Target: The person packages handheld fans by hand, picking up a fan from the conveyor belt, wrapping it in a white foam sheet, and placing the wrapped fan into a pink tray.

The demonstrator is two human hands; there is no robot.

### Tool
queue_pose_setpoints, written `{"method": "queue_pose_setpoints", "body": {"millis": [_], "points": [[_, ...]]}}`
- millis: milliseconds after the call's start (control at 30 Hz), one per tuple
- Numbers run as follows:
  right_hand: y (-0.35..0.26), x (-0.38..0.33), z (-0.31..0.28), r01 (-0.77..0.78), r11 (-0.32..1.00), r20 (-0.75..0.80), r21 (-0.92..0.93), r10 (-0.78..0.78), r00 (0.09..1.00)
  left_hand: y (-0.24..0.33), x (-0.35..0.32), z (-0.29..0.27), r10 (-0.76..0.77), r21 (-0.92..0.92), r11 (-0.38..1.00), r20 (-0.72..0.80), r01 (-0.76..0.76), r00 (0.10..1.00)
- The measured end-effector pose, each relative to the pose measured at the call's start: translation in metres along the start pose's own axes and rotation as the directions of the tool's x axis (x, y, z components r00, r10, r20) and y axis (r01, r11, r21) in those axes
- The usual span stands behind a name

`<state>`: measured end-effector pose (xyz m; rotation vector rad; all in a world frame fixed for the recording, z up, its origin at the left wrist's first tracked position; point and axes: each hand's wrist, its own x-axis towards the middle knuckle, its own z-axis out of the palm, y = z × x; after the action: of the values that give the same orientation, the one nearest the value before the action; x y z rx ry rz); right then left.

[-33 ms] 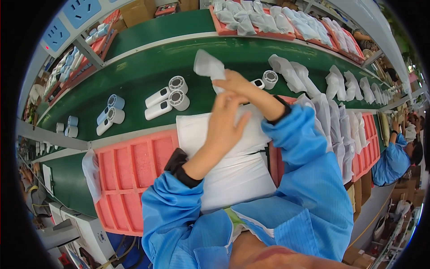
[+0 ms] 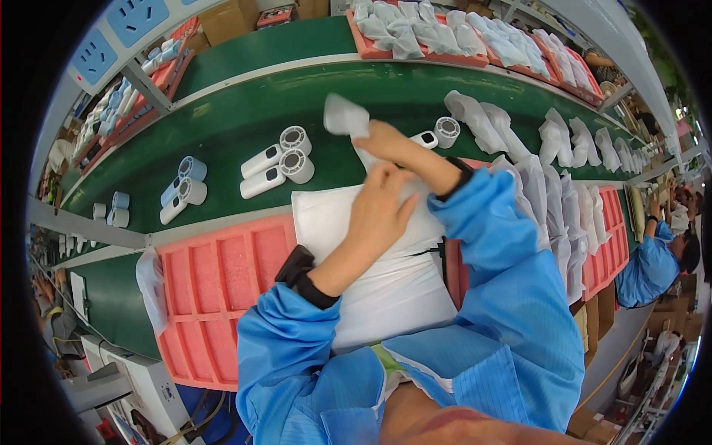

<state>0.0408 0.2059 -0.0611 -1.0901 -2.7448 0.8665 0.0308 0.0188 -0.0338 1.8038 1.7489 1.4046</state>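
— Sleeves first, nearest the camera: both blue forearms cross over the stack of white foam bags (image 2: 386, 297) lying between the pink trays (image 2: 215, 297). What does each hand have?

— The left hand (image 2: 382, 211) is half closed, fingers curled onto the lower end of one white foam pouch (image 2: 348, 122), just above the stack. The right hand (image 2: 404, 152) is closed around the same pouch higher up; the pouch's top sticks out past its fingers, tilted up and to the left, above the green belt (image 2: 245, 126).

— Anything inside the pouch?

— I cannot tell; its wall hides the contents.

— What could go wrong?

— With the arms crossed, I judge the grip awkward. The pouch could slip from the right hand and drop onto the belt, or the left forearm could drag the loose bags off the stack.

— And beyond the hands?

— Small white handheld fans (image 2: 278, 163) lie on the belt just left of the pouch, one more (image 2: 437, 133) just right of it. A swinging pouch could knock them. Farther off, bagged pieces (image 2: 445, 33) fill another tray.
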Motion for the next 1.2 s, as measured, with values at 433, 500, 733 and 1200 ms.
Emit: {"method": "queue_pose_setpoints", "body": {"millis": [433,500,733,1200], "points": [[0.058,-0.049,-0.075,-0.156,0.843,-0.329,-0.514,-0.026,0.944,-0.030,-0.015,0.034,0.183,0.364,0.909,0.085,-0.202,0.979],[0.094,-0.053,-0.073,-0.222,0.850,-0.300,-0.478,0.080,0.951,-0.029,-0.015,0.034,0.170,0.395,0.898,0.095,-0.194,0.981],[0.136,-0.054,-0.067,-0.280,0.942,-0.350,-0.187,0.203,0.915,-0.019,-0.011,0.034,0.163,0.367,0.912,0.082,-0.182,0.983],[0.075,-0.073,-0.041,0.051,0.961,-0.489,0.273,0.093,0.867,-0.027,-0.014,0.035,0.173,0.384,0.903,0.083,-0.192,0.981]]}}
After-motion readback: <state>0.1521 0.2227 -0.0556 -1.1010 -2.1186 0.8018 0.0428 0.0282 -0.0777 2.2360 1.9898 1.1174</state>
